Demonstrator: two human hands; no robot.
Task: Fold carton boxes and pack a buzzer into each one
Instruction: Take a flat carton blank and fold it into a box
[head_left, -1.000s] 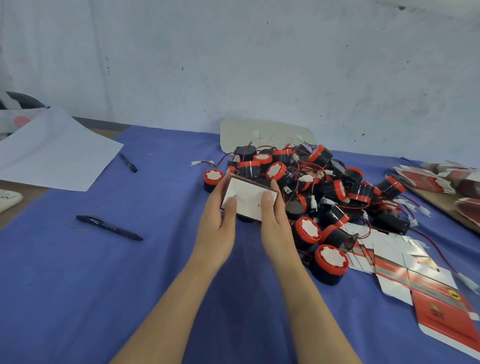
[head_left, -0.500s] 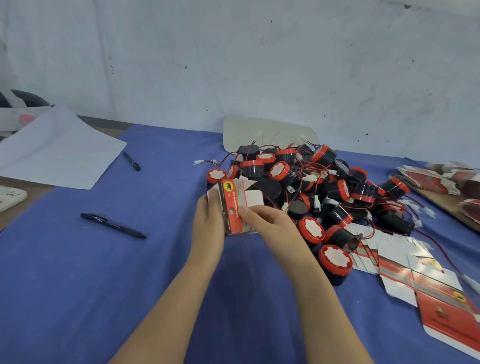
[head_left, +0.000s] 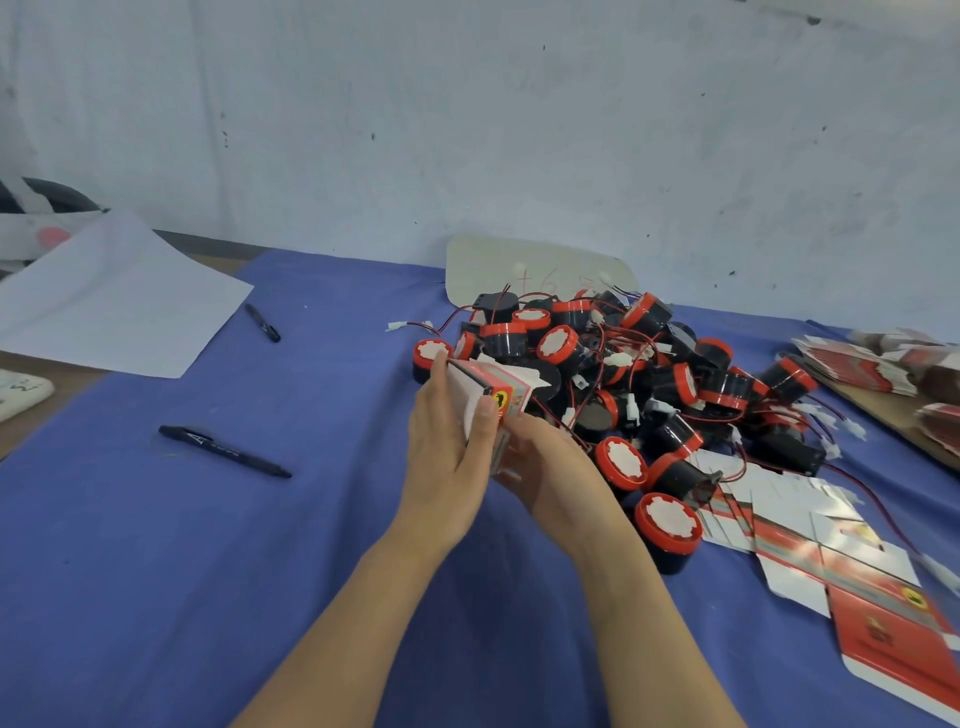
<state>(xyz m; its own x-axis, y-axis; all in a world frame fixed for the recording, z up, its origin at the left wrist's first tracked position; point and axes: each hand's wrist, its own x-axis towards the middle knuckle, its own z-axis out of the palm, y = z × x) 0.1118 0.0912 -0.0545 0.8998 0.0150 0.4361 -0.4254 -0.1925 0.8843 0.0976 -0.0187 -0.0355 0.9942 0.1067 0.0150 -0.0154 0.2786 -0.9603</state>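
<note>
Head view: I am watching both hands working one carton just above the blue cloth, at the near-left edge of the buzzer pile. The carton is partly squared up, its long axis tilting up and away from me, with the open far end leaning toward the pile.

The left hand is clamping the carton's left face, thumb pressing across the front near the yellow mark. The right hand is cupping the carton from below and right; its fingertips are hidden, so I cannot tell how firmly it is closing.

The buzzers are lying directly right of the carton, so I am judging the right hand the nearer one for the pick. Flat cartons are lying further right.
</note>
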